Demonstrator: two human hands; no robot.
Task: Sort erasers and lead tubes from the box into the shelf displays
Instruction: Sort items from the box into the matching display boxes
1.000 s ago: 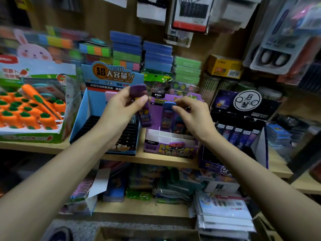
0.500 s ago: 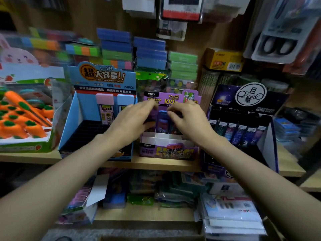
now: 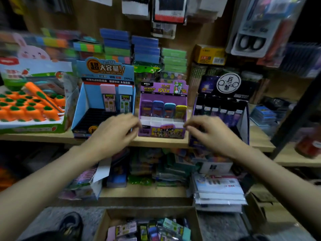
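Your left hand (image 3: pixel 114 134) and right hand (image 3: pixel 214 136) hover on either side of the purple display (image 3: pixel 162 133). Both sets of fingers are loosely curled and carry nothing. Motion blur hides whether your right fingertips touch the display's near right corner.

Four lead tubes (image 3: pixel 164 110) stand upright in its far row, and the white compartments nearer you look unfilled. The rest of the stock lies in a jumble in the cardboard box (image 3: pixel 149 210) on the floor, directly below your hands.

The main risks, as I judge them:

- **Display falling:** It sits close to the near edge of the shelf (image 3: pixel 156 142). A tug or bump from either hand could slide it off, straight down into the open box.
- **Tubes toppling:** A careless reach over the front wall could tip the standing row, and one tube would likely knock over its neighbours.
- **Wrong home:** The blue display (image 3: pixel 81 105) to the left and the dark display (image 3: pixel 244 117) to the right hold similar tubes. Check each label before you slot anything in.
- **Erasers:** Those belong with the carrot erasers (image 3: pixel 26 108) at the far left, not in these tube displays.
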